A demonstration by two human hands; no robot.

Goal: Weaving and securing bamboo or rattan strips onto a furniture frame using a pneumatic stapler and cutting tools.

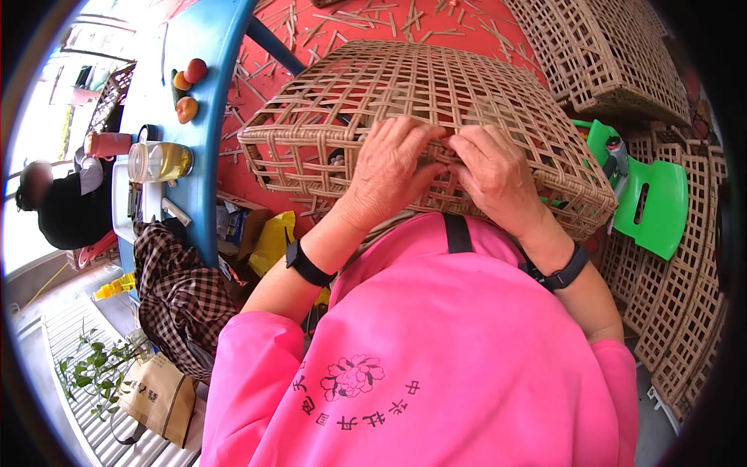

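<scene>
A large brown woven wicker basket [296, 137], boxy and open-latticed, lies in front of me with its near edge against my body. My left hand [391, 165] is closed at the middle of that edge, thumb and fingers pinching the weave. Right beside it, my right hand [496, 173] pinches the same stretch of edge, and the fingertips of both hands almost meet. The exact strip between the fingers is mostly hidden by them. Dark bands circle both wrists.
Cut strips [292, 23] litter the red floor. At left, a blue table [206, 140] bears fruit [187, 109] and a jar of yellowish liquid [165, 162]; beyond it sits another person [70, 202]. A green chair [654, 202] and more woven baskets [615, 62] stand at right.
</scene>
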